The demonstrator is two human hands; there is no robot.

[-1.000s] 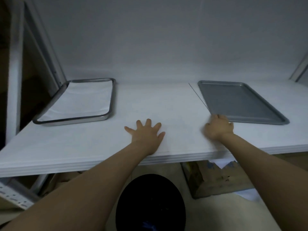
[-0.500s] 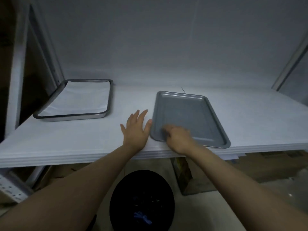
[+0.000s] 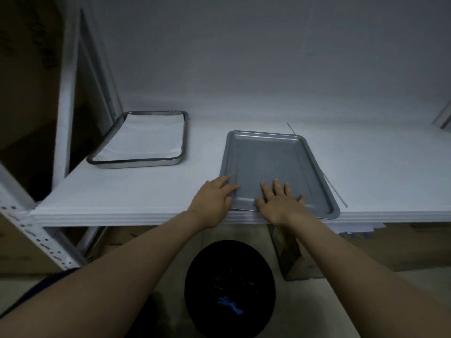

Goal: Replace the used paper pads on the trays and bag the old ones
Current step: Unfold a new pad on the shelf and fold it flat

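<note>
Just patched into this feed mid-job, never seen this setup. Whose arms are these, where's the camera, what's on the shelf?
No machine: a person's two bare arms, filmed by one wide-angle camera on their head, looking forward and down. On the white shelf lie a bare grey tray and, further left, a steel tray lined with a white paper pad. The left hand rests its fingers on the grey tray's left rim; the right hand lies flat inside it. Neither grips anything. A black bin stands below.
</note>
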